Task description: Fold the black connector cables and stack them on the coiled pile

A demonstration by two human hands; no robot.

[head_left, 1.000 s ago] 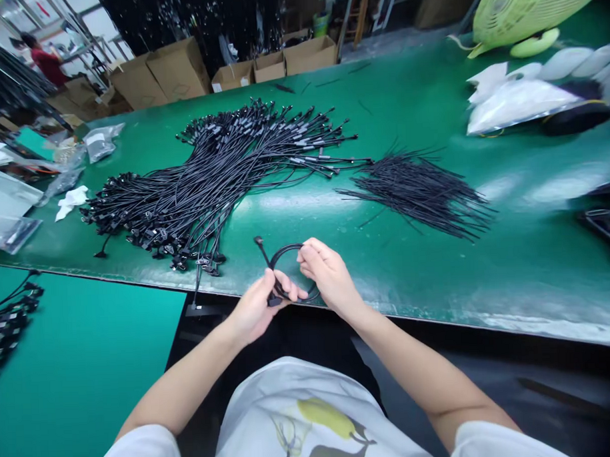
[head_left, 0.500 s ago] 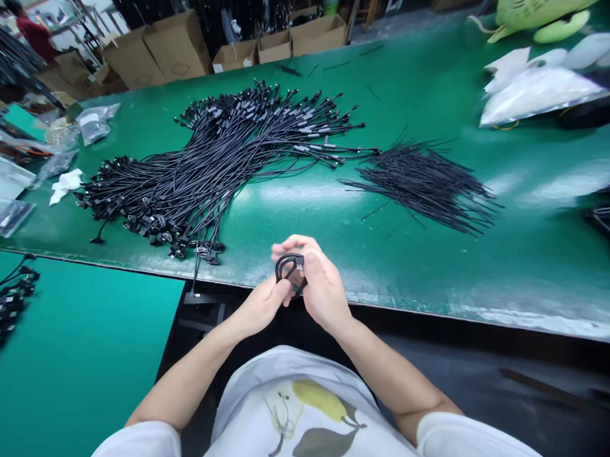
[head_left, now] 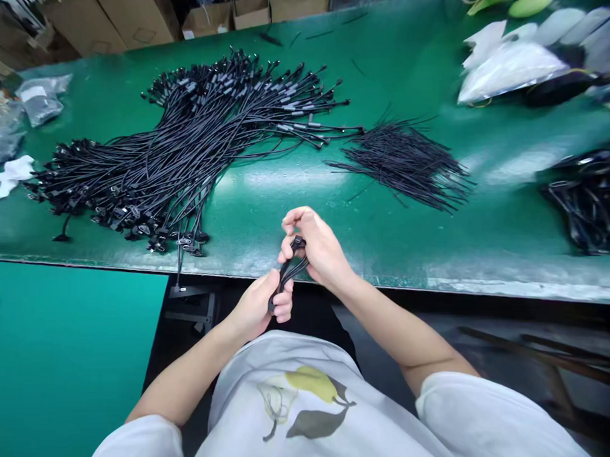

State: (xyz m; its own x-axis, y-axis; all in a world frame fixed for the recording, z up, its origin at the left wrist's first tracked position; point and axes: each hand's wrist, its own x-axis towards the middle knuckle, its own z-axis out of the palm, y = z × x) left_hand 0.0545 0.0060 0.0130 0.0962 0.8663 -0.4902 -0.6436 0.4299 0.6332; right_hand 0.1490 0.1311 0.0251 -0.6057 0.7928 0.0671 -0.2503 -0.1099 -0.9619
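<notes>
Between my hands, over the front edge of the green table, is a coiled black cable (head_left: 286, 272) drawn into a narrow bundle. My left hand (head_left: 261, 302) is closed around its lower end, fingers wrapped under it. At the upper end my right hand (head_left: 319, 246) grips the loops near a dark connector, with its fingers bent. Some of its fingertips are hidden behind the cable. Beyond my hands to the left lies a large pile of black cables (head_left: 182, 153) with connectors at both ends. A heap of thin black ties (head_left: 403, 160) lies to the right of that pile.
Bundled black cables (head_left: 591, 202) sit at the far right of the green table (head_left: 466, 249). White plastic bags (head_left: 512, 68) lie at the back right. Small clear bags (head_left: 40, 98) and a crumpled white tissue (head_left: 13, 174) are at the left. Cardboard boxes (head_left: 128, 21) stand behind the table.
The open cable coil has been turned and narrowed into a lengthwise bundle. My left hand has moved lower and my right hand higher. The view has shifted, bringing the bundled cables at right further in.
</notes>
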